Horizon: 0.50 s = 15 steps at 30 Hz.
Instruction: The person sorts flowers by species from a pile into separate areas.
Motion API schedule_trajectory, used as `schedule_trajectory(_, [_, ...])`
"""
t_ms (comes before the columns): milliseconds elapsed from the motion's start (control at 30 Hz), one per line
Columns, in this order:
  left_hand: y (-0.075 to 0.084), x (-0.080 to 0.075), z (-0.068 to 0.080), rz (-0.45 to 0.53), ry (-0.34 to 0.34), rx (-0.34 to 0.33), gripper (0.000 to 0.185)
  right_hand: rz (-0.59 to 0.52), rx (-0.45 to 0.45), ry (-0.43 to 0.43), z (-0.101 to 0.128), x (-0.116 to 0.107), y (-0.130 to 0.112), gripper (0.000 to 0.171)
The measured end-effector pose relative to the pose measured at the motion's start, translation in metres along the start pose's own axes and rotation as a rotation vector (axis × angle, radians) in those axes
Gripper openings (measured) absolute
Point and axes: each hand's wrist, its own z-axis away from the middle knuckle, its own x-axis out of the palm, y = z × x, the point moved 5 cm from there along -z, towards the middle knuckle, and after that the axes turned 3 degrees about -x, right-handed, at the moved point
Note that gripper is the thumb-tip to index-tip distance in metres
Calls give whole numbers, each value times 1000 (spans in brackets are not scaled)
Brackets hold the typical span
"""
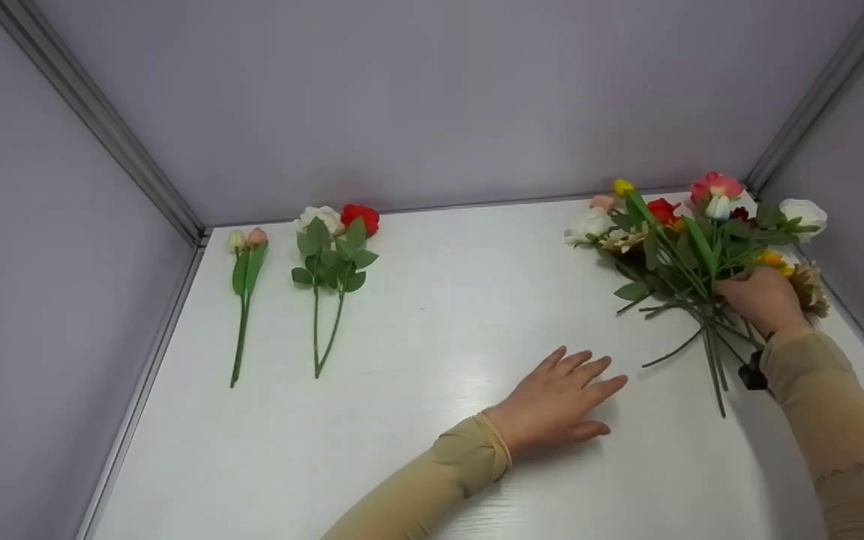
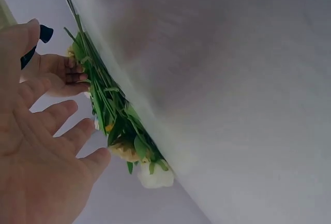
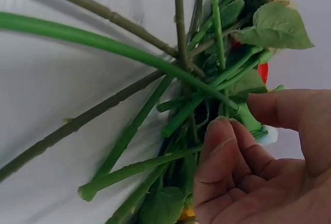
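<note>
White tabletop (image 1: 432, 337) fills the booth between pale lilac walls (image 1: 432, 97), and the things on it run as follows. Near the far left corner lies a pair of slim stems with a cream bud and a peach bud (image 1: 246, 259), heads toward the back wall. Just beside them on the right lies a second pair, a white rose and a red rose (image 1: 334, 251) with broad green leaves, their stems crossing near the bottom. Well apart from these, past a bare stretch of table, the left hand (image 1: 556, 405) rests palm down near the front centre, fingers straight and spread, holding nothing; its fingertips point toward the bunch without touching it. Farther right lies the loose pile of artificial flowers (image 1: 691, 240), with white, red, pink, yellow and tan heads toward the back right corner and the green stems fanned toward the front. The right hand (image 1: 762, 298) sits on the right side of this pile, among the stems; in the wrist view its fingers (image 3: 222, 151) are curled against a green stem (image 3: 207, 87), with the thumb opposite, pinching among the stalks.
</note>
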Motion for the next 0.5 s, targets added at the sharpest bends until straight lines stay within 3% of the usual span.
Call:
schedule_trajectory(167, [5,2,-1,1,-5,2,69,-4,9,24,0,2,4,61])
schedule_trajectory(500, [0,0,2,30,10,5,67,-44,-7,81,-1,6,5,50])
